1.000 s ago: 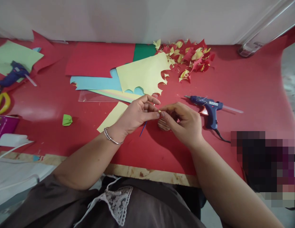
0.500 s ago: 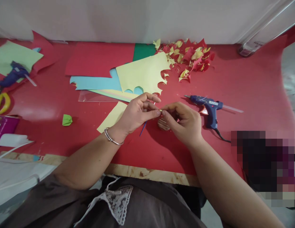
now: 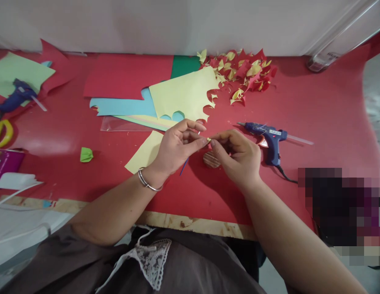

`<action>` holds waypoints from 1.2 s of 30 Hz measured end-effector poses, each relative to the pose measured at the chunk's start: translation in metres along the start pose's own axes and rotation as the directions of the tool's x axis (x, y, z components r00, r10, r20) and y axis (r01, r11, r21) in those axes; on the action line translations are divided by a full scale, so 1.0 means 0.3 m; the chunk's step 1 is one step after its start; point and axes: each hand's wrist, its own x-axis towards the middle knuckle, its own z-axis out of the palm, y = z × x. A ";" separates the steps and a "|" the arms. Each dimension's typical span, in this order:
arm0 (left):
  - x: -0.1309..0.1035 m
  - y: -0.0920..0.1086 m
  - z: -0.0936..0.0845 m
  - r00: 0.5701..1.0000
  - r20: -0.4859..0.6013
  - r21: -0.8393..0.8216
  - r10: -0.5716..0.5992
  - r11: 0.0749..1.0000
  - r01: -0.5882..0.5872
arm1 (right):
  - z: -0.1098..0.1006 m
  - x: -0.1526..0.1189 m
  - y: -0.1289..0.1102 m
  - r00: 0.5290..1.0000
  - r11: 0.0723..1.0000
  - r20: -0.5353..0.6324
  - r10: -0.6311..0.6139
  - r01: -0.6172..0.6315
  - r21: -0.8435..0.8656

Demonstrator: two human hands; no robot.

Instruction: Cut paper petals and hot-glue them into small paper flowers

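Between my fingertips is a tiny piece of yellow paper (image 3: 209,139). My left hand (image 3: 177,148) pinches it from one side with thumb and finger. My right hand (image 3: 237,157) grips it from the other side, its fingers curled in. Just below, partly covered by my right hand, a round brown striped disc (image 3: 211,160) lies on the red table. A thin blue stick (image 3: 184,166) shows beneath my left hand, its upper end hidden. A yellow paper strip (image 3: 145,153) lies partly behind my left hand.
A blue glue gun (image 3: 266,136) lies to the right, its cord running rightward. Red and yellow paper scraps (image 3: 242,71) are heaped at the back. Coloured sheets (image 3: 128,75) lie back left. Another glue gun (image 3: 16,96), yellow-handled scissors (image 3: 4,132) and green crumpled paper (image 3: 86,154) are left.
My hands have shifted very slightly, and the fingertips have moved a little up and right. A bit more of the yellow paper piece shows between them.
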 end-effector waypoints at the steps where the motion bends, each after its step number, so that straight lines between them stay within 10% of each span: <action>1: -0.001 -0.001 0.002 1.000 -0.006 -0.007 -0.002 1.000 0.002 | 0.000 0.000 0.002 1.000 1.000 -0.006 -0.001 0.001 -0.005; 17: -0.012 -0.016 0.032 1.000 -0.017 -0.070 0.017 0.997 -0.018 | 0.009 -0.002 0.000 0.998 1.000 -0.062 -0.001 0.001 0.013; 23: -0.014 -0.014 0.024 0.994 -0.050 0.210 0.095 0.974 -0.083 | 0.010 -0.004 0.006 0.996 0.999 -0.084 0.036 -0.034 0.025; 31: -0.009 -0.003 0.013 0.972 0.125 0.798 0.197 0.562 -0.216 | 0.004 0.009 -0.001 0.977 0.996 -0.203 0.065 -0.052 0.069; 36: 0.013 -0.023 0.015 0.964 0.196 0.889 0.180 0.382 -0.253 | -0.001 0.008 -0.001 0.980 0.997 -0.188 0.067 -0.061 0.042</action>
